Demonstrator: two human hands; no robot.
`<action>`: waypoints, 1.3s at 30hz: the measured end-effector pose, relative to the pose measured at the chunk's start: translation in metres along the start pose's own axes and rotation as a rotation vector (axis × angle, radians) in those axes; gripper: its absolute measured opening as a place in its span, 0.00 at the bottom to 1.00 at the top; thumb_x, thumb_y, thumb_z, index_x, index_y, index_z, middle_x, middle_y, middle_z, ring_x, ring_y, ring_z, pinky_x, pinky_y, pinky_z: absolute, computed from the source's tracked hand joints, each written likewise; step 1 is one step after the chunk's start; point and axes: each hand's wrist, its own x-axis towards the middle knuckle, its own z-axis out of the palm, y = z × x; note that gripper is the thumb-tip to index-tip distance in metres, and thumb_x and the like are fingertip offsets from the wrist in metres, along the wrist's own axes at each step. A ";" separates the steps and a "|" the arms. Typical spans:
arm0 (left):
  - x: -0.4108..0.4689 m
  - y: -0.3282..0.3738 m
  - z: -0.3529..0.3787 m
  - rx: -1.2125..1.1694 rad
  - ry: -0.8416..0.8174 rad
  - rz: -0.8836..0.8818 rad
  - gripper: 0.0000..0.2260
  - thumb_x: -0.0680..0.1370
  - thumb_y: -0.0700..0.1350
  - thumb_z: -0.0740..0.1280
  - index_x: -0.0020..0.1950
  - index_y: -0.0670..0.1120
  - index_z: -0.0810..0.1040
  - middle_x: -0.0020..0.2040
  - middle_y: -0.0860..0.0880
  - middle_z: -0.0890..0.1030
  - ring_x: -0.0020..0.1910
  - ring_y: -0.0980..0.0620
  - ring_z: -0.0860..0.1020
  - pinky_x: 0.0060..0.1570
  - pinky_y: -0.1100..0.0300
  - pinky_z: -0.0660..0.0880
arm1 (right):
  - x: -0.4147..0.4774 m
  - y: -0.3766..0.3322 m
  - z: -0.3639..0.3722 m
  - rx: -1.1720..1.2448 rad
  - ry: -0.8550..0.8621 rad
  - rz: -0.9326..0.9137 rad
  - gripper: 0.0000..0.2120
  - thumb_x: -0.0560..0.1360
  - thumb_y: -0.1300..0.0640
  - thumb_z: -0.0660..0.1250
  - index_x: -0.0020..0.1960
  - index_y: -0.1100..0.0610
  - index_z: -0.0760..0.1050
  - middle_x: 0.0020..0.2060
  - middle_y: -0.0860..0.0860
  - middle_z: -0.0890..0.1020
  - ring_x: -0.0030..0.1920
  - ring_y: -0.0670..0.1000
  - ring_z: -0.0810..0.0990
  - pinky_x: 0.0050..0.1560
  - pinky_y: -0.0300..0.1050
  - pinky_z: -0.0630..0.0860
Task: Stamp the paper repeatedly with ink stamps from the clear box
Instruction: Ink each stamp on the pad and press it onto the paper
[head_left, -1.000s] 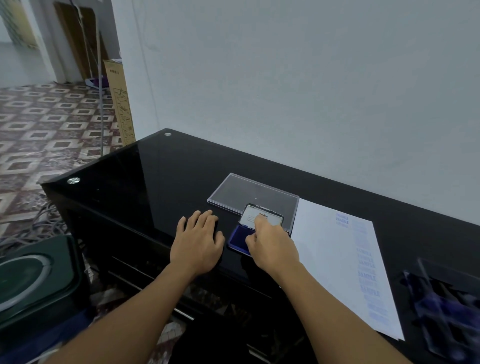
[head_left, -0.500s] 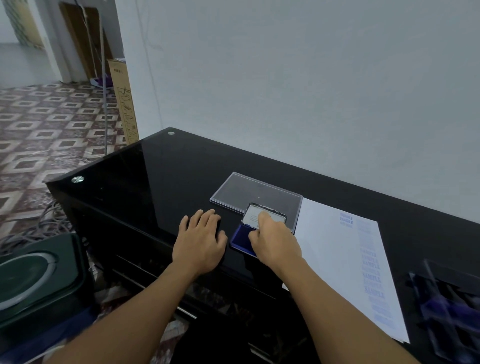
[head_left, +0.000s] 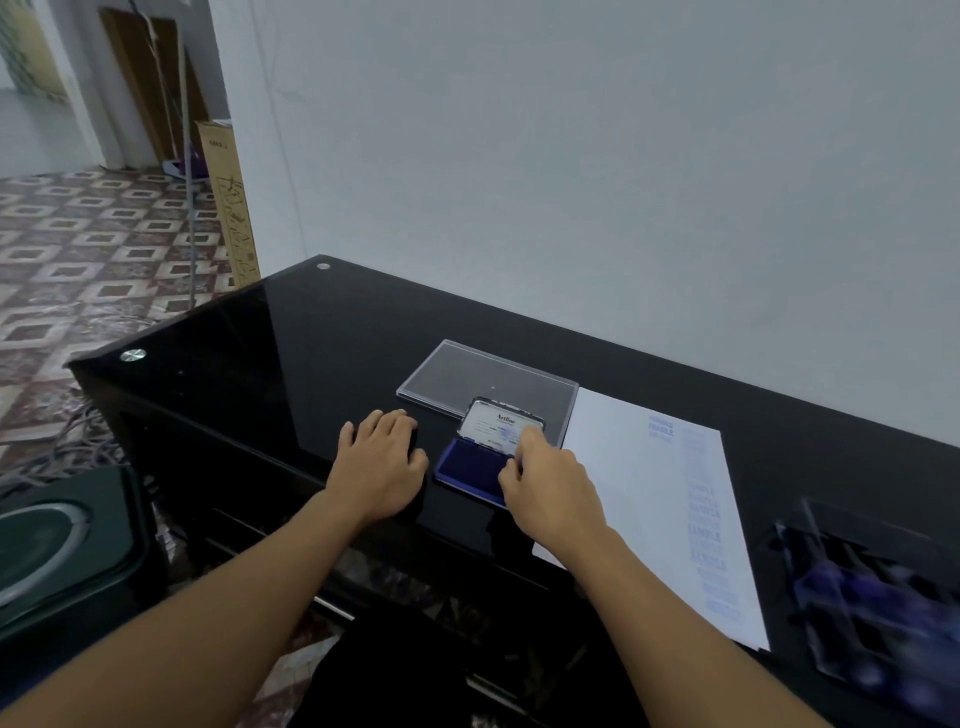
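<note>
At the lower right of the frame, a blurred clear box (head_left: 872, 597) holding dark blue stamps is seen on the black glass table (head_left: 311, 364). At lower centre, the left hand (head_left: 382, 467) is laid palm down on the table, fingers relaxed and gripping nothing. Just right of it, the right hand (head_left: 545, 493) is set over the open blue ink pad (head_left: 467, 465), its forefinger on the raised lid (head_left: 493, 426); whether the lid is pinched cannot be told. The paper (head_left: 634, 493), stamped in blue down one column, lies right of the pad. A clear lid (head_left: 467, 374) lies behind.
</note>
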 end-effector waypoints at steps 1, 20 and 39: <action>0.001 0.005 -0.002 -0.011 -0.007 -0.003 0.19 0.82 0.52 0.55 0.72 0.48 0.67 0.75 0.51 0.65 0.76 0.48 0.57 0.75 0.43 0.51 | -0.004 0.007 -0.005 0.010 0.008 0.010 0.05 0.83 0.53 0.57 0.50 0.52 0.62 0.49 0.55 0.81 0.42 0.54 0.75 0.31 0.42 0.67; 0.028 0.177 0.031 -0.046 -0.056 0.380 0.18 0.81 0.50 0.56 0.68 0.43 0.70 0.68 0.47 0.72 0.65 0.46 0.68 0.67 0.47 0.64 | -0.039 0.148 -0.088 0.017 0.027 0.279 0.07 0.79 0.55 0.61 0.43 0.56 0.67 0.40 0.54 0.81 0.39 0.58 0.81 0.37 0.54 0.79; 0.115 0.212 0.081 0.007 -0.099 0.442 0.19 0.80 0.49 0.53 0.66 0.42 0.70 0.70 0.45 0.70 0.68 0.46 0.65 0.67 0.46 0.61 | 0.077 0.181 -0.092 0.020 -0.021 0.223 0.07 0.79 0.54 0.63 0.47 0.58 0.71 0.43 0.55 0.81 0.34 0.51 0.73 0.35 0.47 0.71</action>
